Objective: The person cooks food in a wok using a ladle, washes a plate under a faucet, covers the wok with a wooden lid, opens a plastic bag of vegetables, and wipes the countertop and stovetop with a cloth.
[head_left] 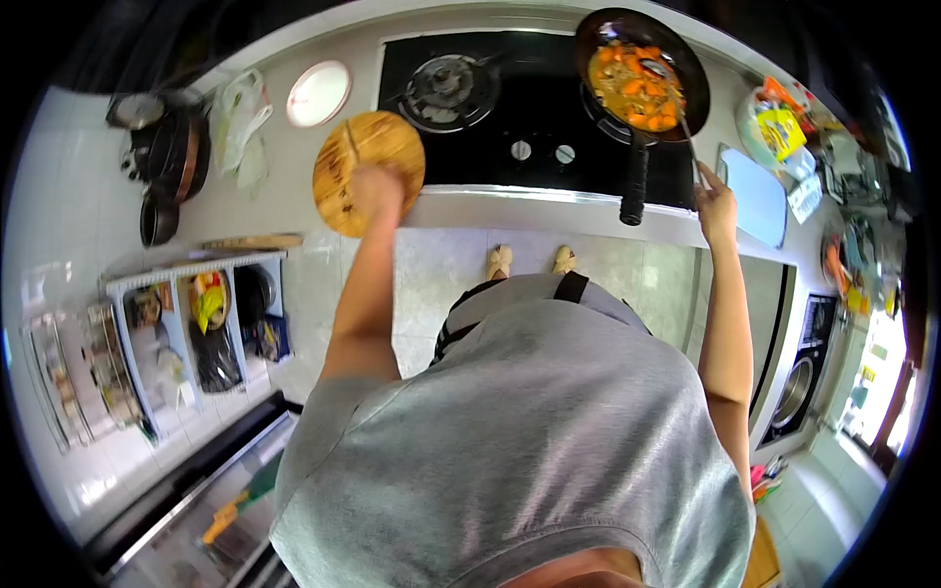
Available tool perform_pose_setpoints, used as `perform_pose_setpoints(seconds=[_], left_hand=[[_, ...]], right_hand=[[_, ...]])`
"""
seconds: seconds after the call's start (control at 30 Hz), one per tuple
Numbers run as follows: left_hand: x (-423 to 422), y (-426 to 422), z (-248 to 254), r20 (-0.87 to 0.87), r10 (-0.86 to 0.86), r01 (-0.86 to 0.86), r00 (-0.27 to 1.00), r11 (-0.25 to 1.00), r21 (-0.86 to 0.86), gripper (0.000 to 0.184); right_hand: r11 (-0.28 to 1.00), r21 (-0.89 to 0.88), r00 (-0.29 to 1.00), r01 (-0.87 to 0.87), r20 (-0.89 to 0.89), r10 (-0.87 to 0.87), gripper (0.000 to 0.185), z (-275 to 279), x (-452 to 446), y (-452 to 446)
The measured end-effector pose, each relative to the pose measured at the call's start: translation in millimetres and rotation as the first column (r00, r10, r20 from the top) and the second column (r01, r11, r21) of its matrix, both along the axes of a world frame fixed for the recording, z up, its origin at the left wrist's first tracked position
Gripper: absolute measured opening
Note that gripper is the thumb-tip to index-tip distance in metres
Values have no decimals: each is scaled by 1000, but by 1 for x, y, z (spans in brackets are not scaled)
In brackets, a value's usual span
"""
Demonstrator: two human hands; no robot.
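Note:
My right hand is closed around the handle end of a long metal ladle. The ladle's head rests in a dark wok among orange chunks and brown sauce. The wok sits on the right burner, its black handle pointing towards me. On the left, my left hand, a little blurred, is closed at the light bar across a round wooden lid. The lid is by the counter's front edge, left of the hob. My left fingertips are hard to make out.
A pale plate and a plastic bag lie beyond the lid. Dark pots stand far left. A light-blue board and a tub of packets are right of the hob. A shelf rack stands lower left.

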State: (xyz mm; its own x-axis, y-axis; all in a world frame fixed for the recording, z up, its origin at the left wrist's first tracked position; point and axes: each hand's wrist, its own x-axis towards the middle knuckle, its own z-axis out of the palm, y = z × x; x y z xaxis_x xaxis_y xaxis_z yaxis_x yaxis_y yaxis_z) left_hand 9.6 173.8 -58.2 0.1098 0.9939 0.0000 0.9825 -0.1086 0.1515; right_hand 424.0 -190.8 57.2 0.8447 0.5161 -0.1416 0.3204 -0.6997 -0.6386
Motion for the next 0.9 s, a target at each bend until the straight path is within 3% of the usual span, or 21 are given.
perform_pose_setpoints(seconds=[0.03,0.07,0.13,0.2,0.3,0.33,0.47,0.57,0.63,0.73,0.8,0.9], left_hand=[[-14,17,-1,43,150,-143,988,980,-135,55],[-44,46,-47,-133,8,-19,991,996,-83,54],[-48,52,-31,-171,137,-178,976,951,-254,53],[-63,64,-45,-179,26,-78,983,955,-287,50],[-61,63,-37,-231,-26,-49,973,947,-317,50],[-62,65,-40,-227,-44,-31,973,949,-315,50],[-67,68,-48,-132,-76,39,988,965,-259,48],[-81,66,-54,-24,-125,119,992,978,-174,46],[-93,67,-64,19,-138,138,990,989,-43,43],[-106,56,-51,41,-122,121,992,992,36,42],[-117,41,-38,255,-197,167,947,976,138,39],[-111,19,-7,354,-232,171,906,966,196,37]], right_hand=[[1000,-29,1000,1,-7,-1,43,2,-1,-1],[999,0,995,54,-80,-54,41,-2,5,-5],[995,23,993,93,-80,-91,41,13,1,-5],[991,83,991,105,-90,-97,41,12,4,-3],[998,13,998,63,13,-63,41,10,2,11],[999,14,997,49,-58,-48,41,11,-3,14],[983,76,962,168,-231,-146,41,24,-27,12],[983,62,981,171,-106,-164,40,16,-25,12],[996,4,991,88,99,-88,41,-6,-13,10],[995,44,995,87,52,-89,38,-1,-21,7],[994,45,991,104,78,-107,40,4,-24,10],[991,-21,984,129,124,-125,42,10,-24,20]])
